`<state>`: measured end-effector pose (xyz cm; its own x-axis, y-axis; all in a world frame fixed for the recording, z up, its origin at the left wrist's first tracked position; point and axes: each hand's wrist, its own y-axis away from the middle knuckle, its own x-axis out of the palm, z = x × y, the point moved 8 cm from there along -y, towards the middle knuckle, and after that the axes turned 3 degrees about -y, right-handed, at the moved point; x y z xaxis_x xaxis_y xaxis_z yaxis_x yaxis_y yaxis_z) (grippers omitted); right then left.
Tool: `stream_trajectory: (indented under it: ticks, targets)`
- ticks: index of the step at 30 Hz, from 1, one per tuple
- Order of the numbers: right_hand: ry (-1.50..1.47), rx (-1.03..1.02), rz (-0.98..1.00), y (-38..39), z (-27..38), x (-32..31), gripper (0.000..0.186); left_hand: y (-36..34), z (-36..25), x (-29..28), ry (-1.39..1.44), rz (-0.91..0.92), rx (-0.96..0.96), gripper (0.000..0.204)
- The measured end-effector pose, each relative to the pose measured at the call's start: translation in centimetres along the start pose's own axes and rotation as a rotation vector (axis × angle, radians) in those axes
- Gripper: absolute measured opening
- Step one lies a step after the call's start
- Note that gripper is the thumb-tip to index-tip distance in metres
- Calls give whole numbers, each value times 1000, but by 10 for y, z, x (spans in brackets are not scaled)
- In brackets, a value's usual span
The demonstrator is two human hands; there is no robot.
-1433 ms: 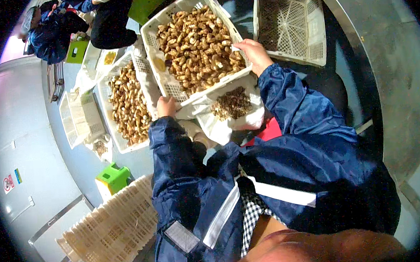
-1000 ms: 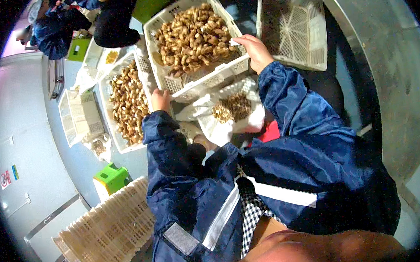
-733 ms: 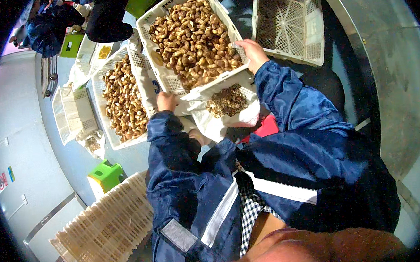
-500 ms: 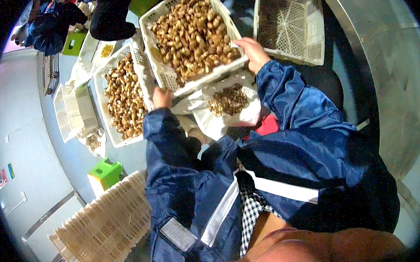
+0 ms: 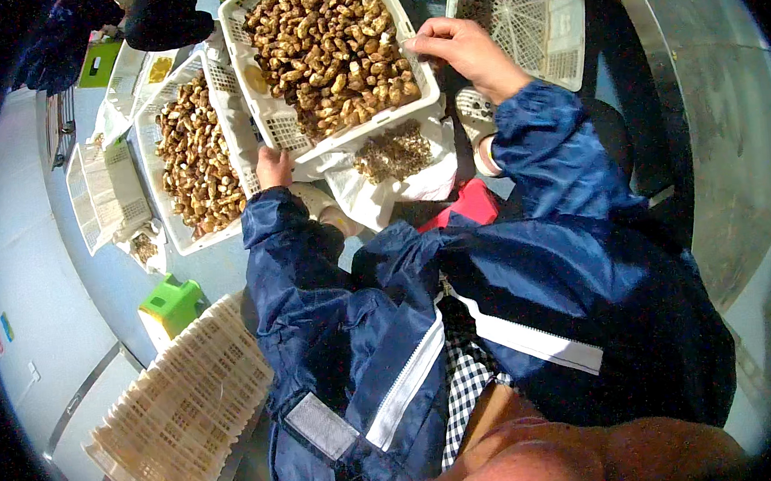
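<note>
A white perforated plastic crate [image 5: 353, 134] full of brown-and-white mushrooms [image 5: 328, 52] stands tilted at the top middle of the view. At its near left corner, my left hand [image 5: 274, 168] is closed on the rim. My right hand [image 5: 469, 54] reaches to the right rim, thumb and fingers pressed together on it; the fingertips are partly hidden. Under the crate's near edge lies a white bag or cloth [image 5: 435, 179] with small brown scraps [image 5: 395, 153] on it.
Left of it stands another crate of mushrooms [image 5: 201, 155]. A nearly bare white crate [image 5: 559, 41] is at the upper right. Stacked crates [image 5: 183, 407], a green stool [image 5: 174, 307] and a red object [image 5: 465, 206] are nearer. A dark-clothed person [image 5: 169, 19] is at the upper left.
My right hand has shifted from near the crate's near right corner to farther along its right rim. The whole view has slid slightly; my left hand keeps its corner.
</note>
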<state>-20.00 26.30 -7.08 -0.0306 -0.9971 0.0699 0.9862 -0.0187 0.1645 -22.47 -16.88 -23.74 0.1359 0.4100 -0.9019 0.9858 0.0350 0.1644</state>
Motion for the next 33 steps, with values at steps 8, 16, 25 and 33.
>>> stream_trajectory:
  ticks: [8, 16, 25, 33]
  targets:
    - [335, -157, 80, 21, 38, -9, 27, 14, -144, -37, -163, -427, 337, 53]
    - [376, -267, 85, 23, 62, 19, 21, -70, -156, 118, -196, 139, 70, 57]
    - [357, -229, 86, 27, 45, 8, 20, 2, -190, 28, 357, 201, 93, 39]
    - [-1, -215, 416, 50, 25, 95, 21, 135, -244, -94, 1279, 212, 130, 17]
